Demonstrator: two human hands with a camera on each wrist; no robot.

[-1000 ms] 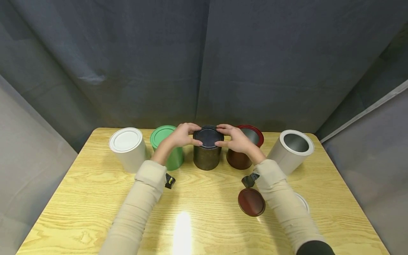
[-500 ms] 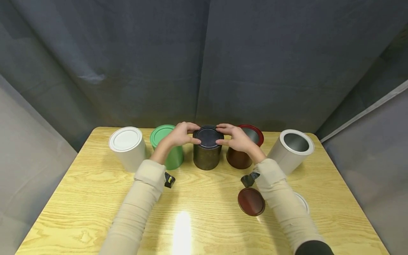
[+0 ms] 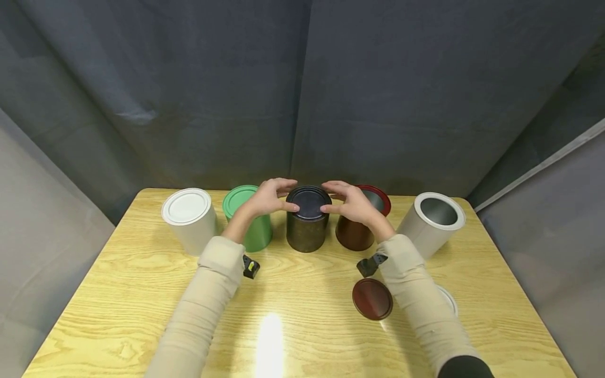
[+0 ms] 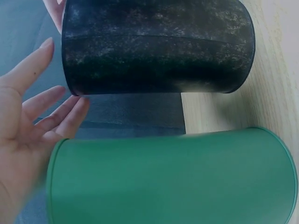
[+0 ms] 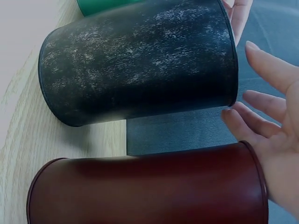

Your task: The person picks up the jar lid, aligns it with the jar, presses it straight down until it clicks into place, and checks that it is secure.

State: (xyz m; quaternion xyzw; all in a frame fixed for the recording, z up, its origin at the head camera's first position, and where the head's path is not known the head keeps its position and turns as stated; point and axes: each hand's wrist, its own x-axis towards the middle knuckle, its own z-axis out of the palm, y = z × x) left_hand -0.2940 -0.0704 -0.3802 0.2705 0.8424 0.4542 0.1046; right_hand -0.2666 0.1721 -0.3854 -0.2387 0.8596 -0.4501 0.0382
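Black canister (image 3: pixel 307 234), apart from green canister (image 3: pixel 258 234), has its rim (image 3: pixel 309 217) between left hand (image 3: pixel 267 198) and right hand (image 3: pixel 353 203), grips spread.

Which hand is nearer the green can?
Left. The left hand is beside the top of the green can, hiding part of it in the head view. The right hand is farther off, past the black can, by the red can.

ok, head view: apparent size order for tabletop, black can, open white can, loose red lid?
1. Tabletop
2. Black can and open white can: too close to rank, sleeve near the white one
3. Loose red lid
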